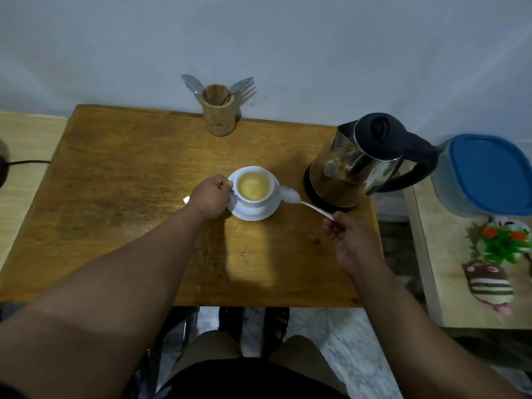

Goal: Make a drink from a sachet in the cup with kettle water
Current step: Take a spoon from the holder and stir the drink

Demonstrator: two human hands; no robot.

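A white cup (253, 201) full of pale yellow drink stands on a white saucer (253, 216) near the middle of the wooden table (129, 197). My left hand (211, 197) grips the cup's handle on its left side. My right hand (349, 243) pinches the end of a metal spoon (290, 195), whose bowl hovers just right of the cup, over the saucer's edge. A steel kettle (362, 165) with a black lid and handle stands on its base at the right. A white scrap, perhaps the sachet (186, 200), peeks out behind my left wrist.
A wooden holder (218, 116) with a spoon and a fork stands at the table's far edge by the wall. On a side table at the right are a blue-lidded container (486, 174), a small flower ornament (503, 240) and a striped soft toy (489, 286). A black cable (28, 162) lies at the left.
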